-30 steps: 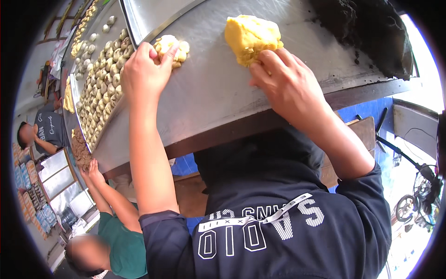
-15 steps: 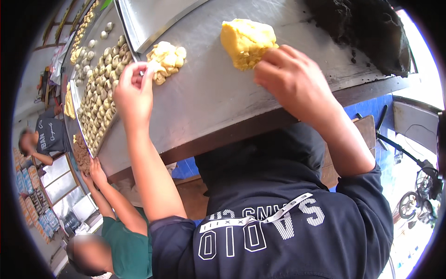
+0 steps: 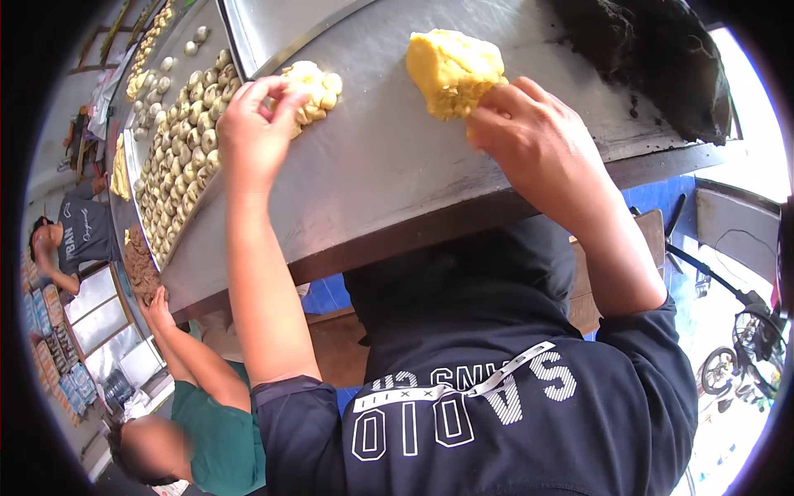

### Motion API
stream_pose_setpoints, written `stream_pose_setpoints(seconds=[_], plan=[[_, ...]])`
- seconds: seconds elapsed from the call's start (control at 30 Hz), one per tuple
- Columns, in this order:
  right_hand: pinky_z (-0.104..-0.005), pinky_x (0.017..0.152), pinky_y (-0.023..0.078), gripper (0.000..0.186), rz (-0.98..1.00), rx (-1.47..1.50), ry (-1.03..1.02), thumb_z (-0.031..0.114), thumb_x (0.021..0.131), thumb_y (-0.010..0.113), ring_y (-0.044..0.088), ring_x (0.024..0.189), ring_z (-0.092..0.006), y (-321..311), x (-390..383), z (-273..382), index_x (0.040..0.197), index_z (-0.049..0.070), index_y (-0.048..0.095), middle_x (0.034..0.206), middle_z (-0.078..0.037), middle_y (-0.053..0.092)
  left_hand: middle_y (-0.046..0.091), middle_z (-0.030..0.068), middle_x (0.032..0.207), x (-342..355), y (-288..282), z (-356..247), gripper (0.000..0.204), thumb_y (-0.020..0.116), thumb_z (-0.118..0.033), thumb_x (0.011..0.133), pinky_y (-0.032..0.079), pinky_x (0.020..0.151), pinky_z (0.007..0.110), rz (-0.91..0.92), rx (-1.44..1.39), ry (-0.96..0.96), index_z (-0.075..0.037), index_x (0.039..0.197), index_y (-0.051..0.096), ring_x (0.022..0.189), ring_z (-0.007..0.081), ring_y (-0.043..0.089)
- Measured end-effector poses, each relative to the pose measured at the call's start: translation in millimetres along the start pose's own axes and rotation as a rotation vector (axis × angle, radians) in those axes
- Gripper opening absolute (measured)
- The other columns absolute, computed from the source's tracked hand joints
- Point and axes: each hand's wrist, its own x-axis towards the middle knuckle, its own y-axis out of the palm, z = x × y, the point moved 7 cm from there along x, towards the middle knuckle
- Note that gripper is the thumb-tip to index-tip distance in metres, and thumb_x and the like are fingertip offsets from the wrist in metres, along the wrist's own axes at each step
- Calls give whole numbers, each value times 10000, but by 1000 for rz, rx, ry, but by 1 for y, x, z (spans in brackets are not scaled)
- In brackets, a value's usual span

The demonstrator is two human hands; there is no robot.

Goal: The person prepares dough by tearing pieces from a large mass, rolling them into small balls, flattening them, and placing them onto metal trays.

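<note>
Two bare hands are busy at the metal surface point(image 3: 364, 178). The right hand point(image 3: 533, 128) curls at the near right edge of a big yellow lump point(image 3: 451, 66); from here I can't tell whether its grip has a piece. To the left, the left hand point(image 3: 255, 136) bends at a heap of small pieces point(image 3: 321, 89), its grip likewise unclear. Those look already portioned; a sizeable lump is left, while finished-looking balls point(image 3: 188, 136) crowd the left side.

Bright light point(image 3: 757, 107) glares beyond the blue floor point(image 3: 329, 295).
</note>
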Motion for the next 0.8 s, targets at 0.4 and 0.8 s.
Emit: stream_pose_setpoints(seconds=[0.4, 0.8], plan=[[-428, 894, 614, 140, -192, 257, 14, 163, 874, 858, 705, 1012, -270, -4, -27, -2, 994, 122, 799, 1075, -22, 725, 843, 140, 1240, -128, -4, -35, 281, 874, 18, 971, 632, 996, 393, -8, -254, 271, 3, 1243, 806, 1068, 267, 776], [-458, 954, 630, 248, -152, 57, 126, 151, 956, 831, 726, 1128, -326, 3, -21, 3, 1196, 105, 789, 1206, -83, 746, 800, 167, 1346, -132, 23, -23, 194, 825, -27, 1057, 647, 1011, 388, -18, -605, -141, 12, 1247, 810, 1092, 225, 787]])
